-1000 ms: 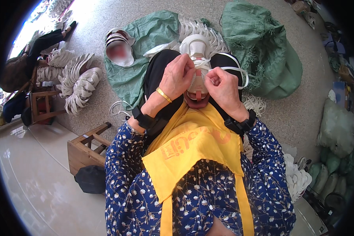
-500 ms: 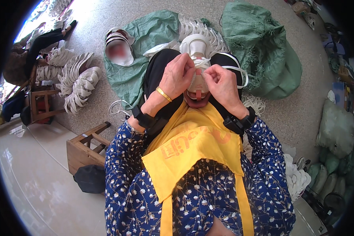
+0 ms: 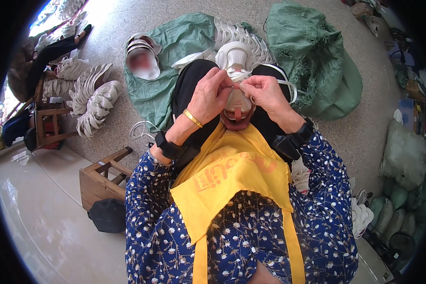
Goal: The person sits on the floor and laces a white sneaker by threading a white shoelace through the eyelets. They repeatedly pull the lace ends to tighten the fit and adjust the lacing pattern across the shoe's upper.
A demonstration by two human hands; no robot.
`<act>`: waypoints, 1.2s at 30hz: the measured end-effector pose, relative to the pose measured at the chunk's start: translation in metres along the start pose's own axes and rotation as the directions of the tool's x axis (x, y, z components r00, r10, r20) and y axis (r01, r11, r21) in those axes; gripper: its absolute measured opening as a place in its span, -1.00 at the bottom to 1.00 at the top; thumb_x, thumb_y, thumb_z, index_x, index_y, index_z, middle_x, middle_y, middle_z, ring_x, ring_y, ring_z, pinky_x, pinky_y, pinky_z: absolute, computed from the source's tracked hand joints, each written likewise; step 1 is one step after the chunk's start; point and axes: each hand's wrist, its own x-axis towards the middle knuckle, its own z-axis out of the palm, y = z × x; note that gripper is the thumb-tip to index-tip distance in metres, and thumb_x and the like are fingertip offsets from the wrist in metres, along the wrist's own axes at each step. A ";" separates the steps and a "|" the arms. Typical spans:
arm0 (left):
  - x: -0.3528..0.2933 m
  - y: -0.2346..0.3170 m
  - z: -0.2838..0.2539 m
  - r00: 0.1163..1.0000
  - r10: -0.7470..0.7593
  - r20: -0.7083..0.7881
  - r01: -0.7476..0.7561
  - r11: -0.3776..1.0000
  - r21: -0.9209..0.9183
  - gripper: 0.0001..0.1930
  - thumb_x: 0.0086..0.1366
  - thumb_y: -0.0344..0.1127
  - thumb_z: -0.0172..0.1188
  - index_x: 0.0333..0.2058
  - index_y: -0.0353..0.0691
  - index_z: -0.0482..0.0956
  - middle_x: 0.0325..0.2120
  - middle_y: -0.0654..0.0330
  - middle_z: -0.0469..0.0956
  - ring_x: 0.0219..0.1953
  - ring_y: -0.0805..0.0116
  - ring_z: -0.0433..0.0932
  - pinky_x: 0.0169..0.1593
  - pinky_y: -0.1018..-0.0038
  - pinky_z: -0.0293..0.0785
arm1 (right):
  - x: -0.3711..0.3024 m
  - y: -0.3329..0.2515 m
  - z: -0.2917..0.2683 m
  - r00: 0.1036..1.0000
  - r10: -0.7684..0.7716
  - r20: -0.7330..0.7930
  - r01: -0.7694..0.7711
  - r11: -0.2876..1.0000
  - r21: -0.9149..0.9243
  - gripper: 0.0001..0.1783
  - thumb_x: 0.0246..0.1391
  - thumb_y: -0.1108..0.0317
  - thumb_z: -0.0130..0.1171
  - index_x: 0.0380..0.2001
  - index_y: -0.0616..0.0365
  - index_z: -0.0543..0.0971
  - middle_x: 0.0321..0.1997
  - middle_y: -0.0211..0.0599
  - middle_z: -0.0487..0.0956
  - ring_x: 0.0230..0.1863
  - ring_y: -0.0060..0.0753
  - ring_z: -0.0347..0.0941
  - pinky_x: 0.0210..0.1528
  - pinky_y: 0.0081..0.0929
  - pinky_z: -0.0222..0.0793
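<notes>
White shoe (image 3: pixel 235 75) at frame centre: my left hand (image 3: pixel 212 94) and right hand (image 3: pixel 266 92) pinch its lace (image 3: pixel 241 85); lacing looks unfinished.

Count: two hands (image 3: pixel 213 97) (image 3: pixel 265 92) on one white shoe (image 3: pixel 236 71), two green sacks (image 3: pixel 312 57) (image 3: pixel 170 52), two wooden stools (image 3: pixel 99 177) (image 3: pixel 45 125), one gold bangle (image 3: pixel 192 118), two black wrist straps (image 3: pixel 168 146) (image 3: pixel 298 137).
</notes>
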 end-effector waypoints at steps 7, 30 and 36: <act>0.005 -0.008 0.001 0.997 0.077 0.022 -0.078 0.995 0.058 -0.90 0.15 -0.56 0.27 -0.36 -0.31 0.54 -0.45 0.17 0.39 -0.50 0.30 0.48 -0.40 0.39 0.40 | 0.005 -0.001 -0.007 0.995 -0.069 0.067 0.086 0.956 -0.280 -0.84 0.18 0.39 0.27 -0.35 0.30 0.67 -0.51 -0.42 0.62 -0.48 -0.70 0.50 -0.45 -0.63 0.38; -0.187 -0.141 -0.266 0.604 -0.728 -0.324 0.768 0.425 0.479 -0.89 0.17 -0.47 0.21 -0.43 -0.26 0.43 -0.60 0.23 0.48 -0.57 0.45 0.48 -0.51 0.47 0.39 | 0.001 -0.041 -0.016 0.867 -0.442 0.232 0.488 0.654 -0.578 -0.81 0.12 0.47 0.26 -0.17 0.22 0.64 -0.29 -0.15 0.66 -0.43 -0.33 0.58 -0.29 -0.41 0.49; -0.153 -0.119 -0.212 0.807 -0.541 -0.237 0.580 0.650 0.491 -0.85 0.23 -0.43 0.27 -0.31 -0.29 0.45 -0.46 0.22 0.58 -0.38 0.46 0.61 -0.34 0.50 0.56 | 0.015 -0.033 -0.012 0.718 -0.575 0.392 0.656 0.374 -0.655 -0.89 0.09 0.49 0.22 -0.28 0.26 0.56 -0.19 -0.07 0.56 -0.21 0.07 0.56 -0.16 -0.16 0.49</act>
